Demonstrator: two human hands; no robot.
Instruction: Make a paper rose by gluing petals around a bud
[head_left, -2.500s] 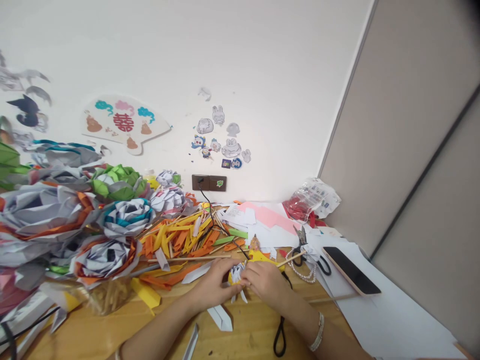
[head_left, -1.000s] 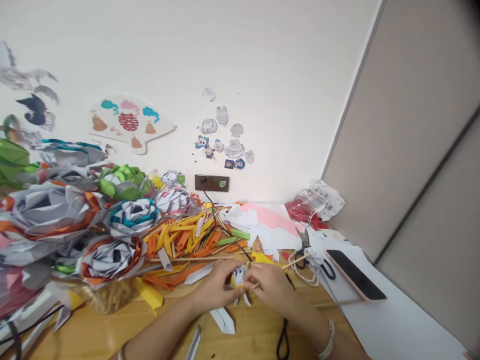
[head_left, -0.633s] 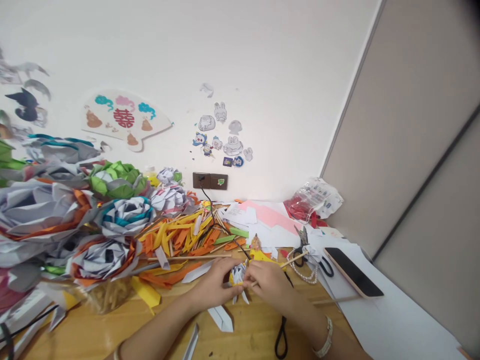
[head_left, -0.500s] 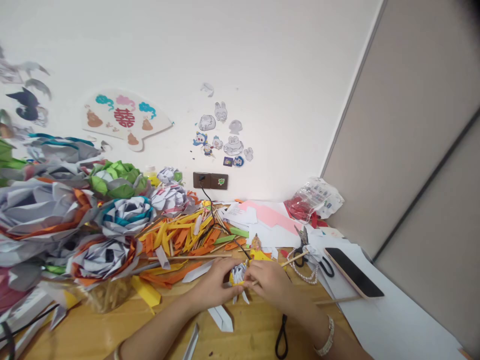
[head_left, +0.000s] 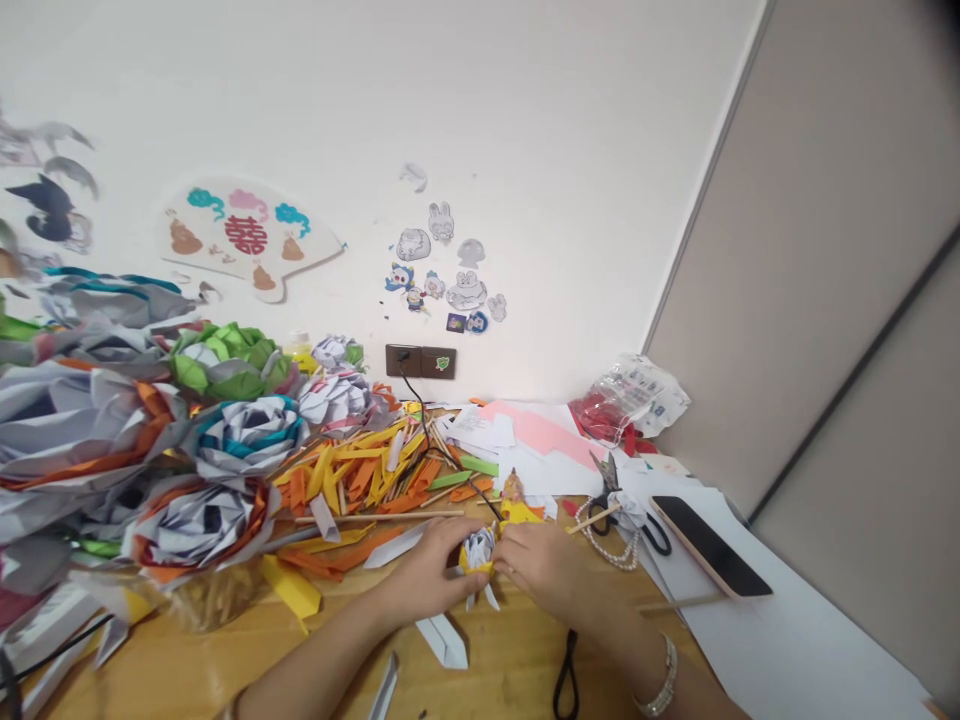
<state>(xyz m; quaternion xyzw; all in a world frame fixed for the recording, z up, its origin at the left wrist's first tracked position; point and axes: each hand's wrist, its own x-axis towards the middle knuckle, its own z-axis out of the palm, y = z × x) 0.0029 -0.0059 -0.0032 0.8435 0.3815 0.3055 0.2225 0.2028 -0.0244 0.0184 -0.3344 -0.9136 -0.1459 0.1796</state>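
Observation:
Between my hands is a small paper flower (head_left: 478, 546), white in the middle with yellow folds around its lower edge. White paper tips stick out below it. My left hand (head_left: 431, 572) is closed around the flower's left side, its thumb along the near edge. On the other side, my right hand (head_left: 541, 568) has curled fingers pinched at the flower's right edge, which they partly hide. A folded white paper strip (head_left: 444, 640) lies on the table just below the flower. Behind the hands sits a yellow paper piece (head_left: 521, 512).
Large paper flowers (head_left: 199, 525) crowd the left side. Folded orange and yellow strips (head_left: 360, 465) and thin sticks lie heaped behind my hands. To the right are scissors (head_left: 606, 495), a bead string (head_left: 611, 555), a phone (head_left: 711, 545) and white paper sheets (head_left: 810, 650).
My right fingers have shifted slightly along the flower's right edge, and more of its white centre shows. The left hand keeps its hold. The view has turned very slightly.

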